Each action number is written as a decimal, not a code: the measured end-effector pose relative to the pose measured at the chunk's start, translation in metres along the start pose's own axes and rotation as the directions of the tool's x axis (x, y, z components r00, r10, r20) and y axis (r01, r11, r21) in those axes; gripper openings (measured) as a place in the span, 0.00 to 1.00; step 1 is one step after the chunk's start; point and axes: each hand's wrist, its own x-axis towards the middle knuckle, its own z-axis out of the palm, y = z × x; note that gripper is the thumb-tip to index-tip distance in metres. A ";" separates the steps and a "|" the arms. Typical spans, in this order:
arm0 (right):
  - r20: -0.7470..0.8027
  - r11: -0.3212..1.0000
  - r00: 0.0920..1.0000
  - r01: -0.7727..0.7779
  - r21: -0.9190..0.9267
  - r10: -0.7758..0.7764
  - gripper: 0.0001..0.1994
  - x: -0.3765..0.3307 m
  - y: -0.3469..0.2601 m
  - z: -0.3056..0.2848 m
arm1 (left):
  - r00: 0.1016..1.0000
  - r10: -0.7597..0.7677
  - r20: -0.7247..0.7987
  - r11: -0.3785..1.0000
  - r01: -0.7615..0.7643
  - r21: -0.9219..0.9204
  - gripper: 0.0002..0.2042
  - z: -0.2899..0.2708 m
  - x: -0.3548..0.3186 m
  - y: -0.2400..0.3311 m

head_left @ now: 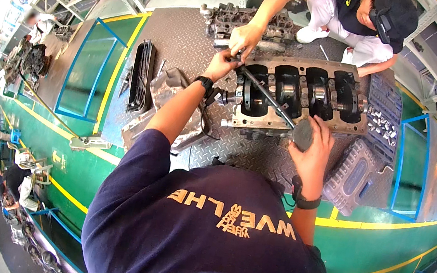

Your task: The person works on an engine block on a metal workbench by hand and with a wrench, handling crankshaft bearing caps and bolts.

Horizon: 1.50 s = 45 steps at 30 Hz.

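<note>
A long black bar (263,91) slants over an upturned engine block (291,126) with a row of dark cylinder bays. My left hand (221,65) is closed round its far end, above the block's left corner. A co-worker's hand (246,40) meets mine there, and the overlapping fingers hide that end. At the near end sits a dark grey, round, blunt piece (302,134). My right hand (315,150) is wrapped round this piece from the right. Whether it is part of the bar I cannot tell.
Another engine casting (230,22) stands behind the block. Left are a black tray (141,77) of long parts and a metal oil pan (171,93). An open socket set (383,124) and grey tool case (349,176) lie right. A co-worker (354,21) crouches opposite.
</note>
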 end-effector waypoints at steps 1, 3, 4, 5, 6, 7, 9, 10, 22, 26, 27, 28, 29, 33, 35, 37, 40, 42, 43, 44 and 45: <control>0.008 1.000 1.000 -0.004 0.002 0.004 0.39 -0.001 0.000 0.000 | 1.000 -0.004 -0.005 1.000 0.004 -0.030 0.15 0.001 -0.004 0.001; -0.016 0.999 0.999 0.034 -0.009 -0.034 0.39 -0.002 -0.001 0.000 | 1.000 -0.010 0.020 1.000 0.010 0.010 0.15 -0.002 -0.004 0.000; -0.013 0.999 0.999 0.040 -0.008 -0.040 0.39 -0.003 -0.002 -0.001 | 0.999 0.034 -0.005 0.994 -0.033 0.106 0.15 -0.002 -0.005 -0.002; -0.009 0.999 0.999 0.039 -0.009 -0.039 0.39 -0.002 -0.003 -0.001 | 1.000 0.030 -0.005 0.994 -0.029 0.105 0.15 -0.001 -0.004 -0.004; -0.005 1.000 1.000 0.027 -0.016 -0.027 0.39 -0.001 -0.004 -0.002 | 1.000 -0.020 -0.006 1.000 0.020 0.001 0.15 -0.001 -0.002 -0.006; -0.001 1.000 1.000 0.015 -0.024 -0.015 0.39 -0.001 -0.005 -0.002 | 0.998 -0.069 -0.003 0.992 0.068 -0.103 0.16 0.001 -0.002 -0.009; 0.000 1.000 1.000 0.021 -0.012 -0.021 0.39 -0.002 -0.005 -0.002 | 0.998 -0.059 -0.023 0.991 0.056 -0.121 0.16 0.002 -0.004 -0.014; -0.003 1.000 1.000 0.027 0.000 -0.027 0.39 -0.002 -0.005 -0.003 | 0.998 -0.067 -0.022 0.995 0.065 -0.082 0.16 0.002 -0.002 -0.016; -0.001 1.000 1.000 0.013 0.001 -0.013 0.44 -0.001 -0.005 -0.002 | 1.000 -0.021 -0.022 1.000 0.021 0.010 0.13 -0.001 -0.006 -0.006; -0.014 1.000 1.000 0.005 -0.012 -0.005 0.45 -0.001 -0.004 0.001 | 0.999 -0.026 -0.020 0.997 0.024 -0.073 0.12 0.003 -0.009 -0.002; -0.015 1.000 1.000 -0.001 -0.009 0.001 0.46 -0.002 -0.004 0.001 | 0.999 -0.031 -0.022 0.997 0.030 -0.071 0.12 0.003 -0.010 -0.003; -0.016 1.000 1.000 -0.006 -0.007 0.006 0.46 -0.002 -0.004 0.002 | 0.999 -0.025 -0.021 0.994 0.022 -0.104 0.12 0.003 -0.011 -0.004; -0.010 1.000 1.000 -0.006 -0.004 0.006 0.46 -0.002 -0.004 0.003 | 1.000 -0.018 -0.021 0.991 0.015 -0.136 0.12 0.002 -0.011 -0.005; -0.022 1.000 1.000 0.004 -0.010 -0.004 0.45 -0.001 -0.004 0.002 | 0.999 -0.039 0.016 0.999 0.039 -0.036 0.14 0.001 -0.012 0.001; -0.018 1.000 1.000 0.005 -0.010 -0.005 0.45 -0.001 -0.004 0.002 | 0.998 -0.068 0.013 0.998 0.068 -0.008 0.14 0.002 -0.012 -0.001; -0.023 0.999 1.000 0.015 -0.028 -0.016 0.45 0.000 -0.005 0.003 | 0.998 -0.063 0.004 0.995 0.063 -0.074 0.15 0.002 -0.010 -0.004; -0.029 0.999 0.999 0.030 -0.018 -0.031 0.45 -0.001 -0.004 0.004 | 0.999 -0.048 -0.004 0.996 0.048 -0.079 0.16 0.003 -0.014 -0.010; -0.026 0.999 0.999 0.032 -0.023 -0.032 0.45 -0.002 -0.003 0.004 | 0.999 -0.032 -0.003 0.995 0.032 -0.091 0.17 0.004 -0.015 -0.011; -0.027 0.999 0.999 0.032 -0.030 -0.033 0.45 -0.002 -0.003 0.004 | 0.999 -0.016 -0.036 0.997 0.013 -0.082 0.15 0.007 -0.015 -0.009; -0.026 0.999 0.999 0.030 -0.031 -0.031 0.45 -0.002 -0.003 0.003 | 0.998 0.001 -0.069 0.997 -0.006 -0.072 0.14 0.008 -0.016 -0.008; -0.027 0.999 0.999 0.024 -0.028 -0.024 0.45 -0.001 -0.003 0.004 | 0.997 0.000 -0.072 0.997 -0.005 -0.071 0.14 0.008 -0.016 -0.009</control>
